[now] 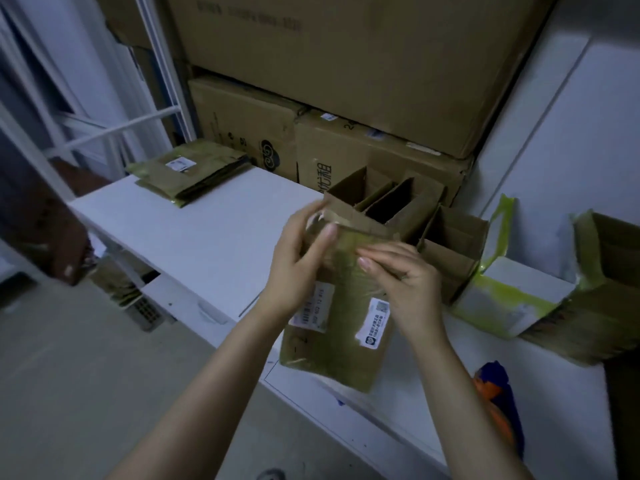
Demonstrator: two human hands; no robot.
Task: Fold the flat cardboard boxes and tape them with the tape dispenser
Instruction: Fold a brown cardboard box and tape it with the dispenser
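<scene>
Left hand (298,261) and right hand (407,285) grip a cardboard box (332,348) at the desk (207,237) edge.
The left hand curls round the box's top-left corner and the right hand pinches its top edge with bent fingers. The box is held near centre, reaching toward 6 o'clock. A stack of flat boxes (187,171) lies on the desk at 10 o'clock, and erected boxes (398,202) stand at 1 o'clock, just behind the hands.

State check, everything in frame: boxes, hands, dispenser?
held box: mostly flat, upright, in both hands
left hand: grips its top corner
right hand: pinches its top edge
flat stack: lying on table, unfolded
folded boxes: upright, tops open
blue-orange object: lying untouched, likely the dispenser
</scene>
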